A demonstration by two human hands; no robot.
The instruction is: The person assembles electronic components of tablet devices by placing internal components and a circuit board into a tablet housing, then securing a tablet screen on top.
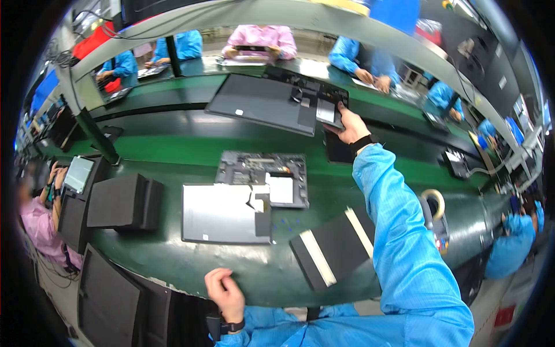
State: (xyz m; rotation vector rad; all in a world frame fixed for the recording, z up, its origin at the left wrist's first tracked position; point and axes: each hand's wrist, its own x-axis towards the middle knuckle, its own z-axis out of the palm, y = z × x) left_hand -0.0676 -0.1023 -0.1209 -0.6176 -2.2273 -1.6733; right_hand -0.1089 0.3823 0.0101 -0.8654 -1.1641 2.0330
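My right hand (351, 126) reaches far across the green bench, its fingers closed on the right end of an opened laptop (269, 104). A dark flat panel lies over this laptop, and its inner parts show along the far and right edges. Nearer to me a second opened laptop (263, 168) rests on the bench, with a silver-grey screen panel (219, 214) overlapping its near left part. Close to the bench's front edge, my left hand (225, 294) is empty, its fingers loosely bent and apart.
Black foam blocks (118, 201) stand at the left. A black board (332, 248) with two pale strips lies at the right, with a tape roll (433, 205) beyond it. A green post (97, 136) rises far left. Other people work across the bench and at both sides.
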